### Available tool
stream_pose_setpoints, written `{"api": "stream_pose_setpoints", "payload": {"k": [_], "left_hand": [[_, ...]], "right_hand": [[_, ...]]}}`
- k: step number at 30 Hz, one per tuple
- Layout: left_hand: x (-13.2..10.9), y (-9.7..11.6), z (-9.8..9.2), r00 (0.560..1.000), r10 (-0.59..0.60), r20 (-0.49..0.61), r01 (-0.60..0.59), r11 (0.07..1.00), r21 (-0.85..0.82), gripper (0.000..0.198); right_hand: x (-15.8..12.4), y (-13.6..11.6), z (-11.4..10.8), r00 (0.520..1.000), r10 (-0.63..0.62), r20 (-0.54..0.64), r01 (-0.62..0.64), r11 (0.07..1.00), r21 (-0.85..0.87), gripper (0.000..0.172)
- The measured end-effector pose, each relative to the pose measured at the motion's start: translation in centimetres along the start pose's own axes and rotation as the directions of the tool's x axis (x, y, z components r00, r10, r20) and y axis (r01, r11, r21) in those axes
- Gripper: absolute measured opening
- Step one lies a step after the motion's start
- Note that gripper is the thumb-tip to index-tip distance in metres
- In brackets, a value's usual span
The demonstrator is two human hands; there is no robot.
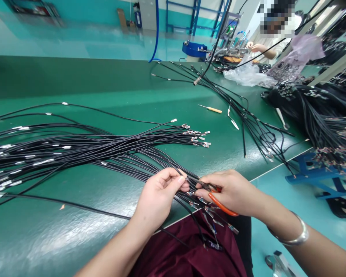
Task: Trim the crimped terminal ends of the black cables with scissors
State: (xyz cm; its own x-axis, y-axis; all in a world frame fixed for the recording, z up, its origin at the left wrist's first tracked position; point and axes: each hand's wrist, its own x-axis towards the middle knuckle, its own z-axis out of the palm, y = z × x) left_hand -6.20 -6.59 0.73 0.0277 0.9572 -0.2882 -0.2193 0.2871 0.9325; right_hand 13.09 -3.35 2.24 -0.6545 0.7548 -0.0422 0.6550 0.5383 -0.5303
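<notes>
My left hand [161, 190] is closed in a pinch on the end of a black cable, just above the table's front edge. In my right hand [233, 192] is a pair of pliers [223, 206] with orange handles, its dark jaws pointing left at the pinched cable end. My fingers partly cover the jaws. Beneath both hands lies a bundle of black cables [161, 157], with metal-tipped ends [210, 209] hanging over the edge above a dark red garment. A second layer of cables [150, 136] ends in metal connectors [202, 138] farther back.
On the green table [103, 92] lie a yellow-handled pick [215, 110], a white-handled tool [280, 115] and loose black cables [227, 94]. A large cable heap [305, 104] is at right, over a blue stool [328, 182]. Another person's hands [256, 47] work near a machine behind.
</notes>
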Motion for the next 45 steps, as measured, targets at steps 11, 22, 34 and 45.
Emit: {"api": "stream_pose_setpoints", "payload": {"k": [11, 22, 34, 45], "left_hand": [[0.0, 0.0, 0.1, 1.0, 0.014, 0.012, -0.014, 1.0, 0.006, 0.009], [0.0, -0.1, -0.1, 1.0, 0.026, 0.009, -0.026, 0.999, 0.03, 0.008], [-0.1, -0.1, 0.1, 0.999, 0.024, -0.021, -0.023, 1.0, 0.022, 0.009], [-0.2, -0.3, 0.0, 0.999, 0.013, -0.047, -0.015, 0.999, -0.034, 0.008]], "right_hand": [[0.5, -0.1, -0.1, 0.997, -0.06, 0.038, 0.061, 0.998, -0.029, 0.025], [0.6, -0.4, -0.5, 0.994, -0.026, 0.11, 0.02, 0.998, 0.052, 0.027], [0.4, -0.6, -0.4, 0.996, -0.016, 0.084, 0.01, 0.997, 0.072, 0.025], [0.4, -0.5, 0.7, 1.0, -0.02, 0.016, 0.02, 1.0, 0.008, 0.034]]}}
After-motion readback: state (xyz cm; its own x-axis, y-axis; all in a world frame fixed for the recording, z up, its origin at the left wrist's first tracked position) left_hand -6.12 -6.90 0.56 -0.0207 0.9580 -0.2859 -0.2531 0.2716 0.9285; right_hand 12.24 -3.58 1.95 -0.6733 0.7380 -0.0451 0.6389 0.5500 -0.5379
